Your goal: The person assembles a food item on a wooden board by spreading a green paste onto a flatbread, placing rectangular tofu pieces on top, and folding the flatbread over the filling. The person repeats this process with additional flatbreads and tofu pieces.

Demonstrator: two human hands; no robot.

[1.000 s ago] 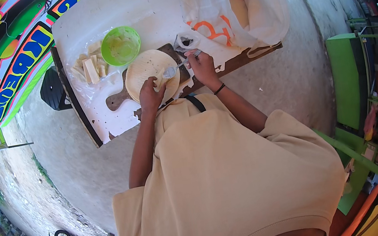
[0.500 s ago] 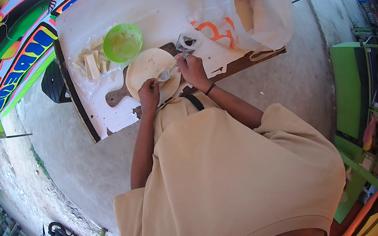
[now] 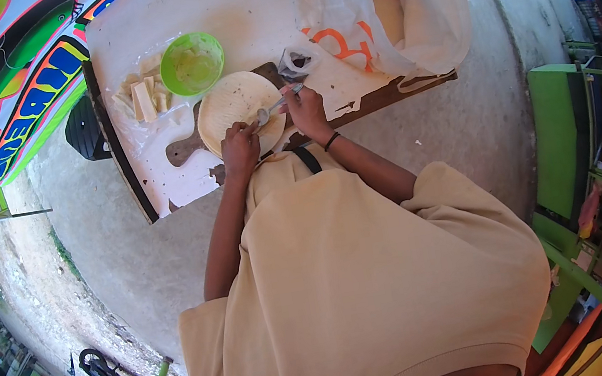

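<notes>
A wooden board [image 3: 185, 151] lies on the counter [image 3: 243, 10] under pale round wrappers [image 3: 232, 99]. The left hand [image 3: 241, 148] reaches up to the wrappers' near edge, its fingers bent; whether they pinch anything, I cannot tell. Angled inward from a bent wrist, the right hand [image 3: 307, 114] grips a spoon [image 3: 264, 116], its head over the wrappers, close to the left fingertips.

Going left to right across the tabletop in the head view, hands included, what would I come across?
Pale strips, green bowl, left hand, head of the spoon, right hand, large white plastic bag.
</notes>
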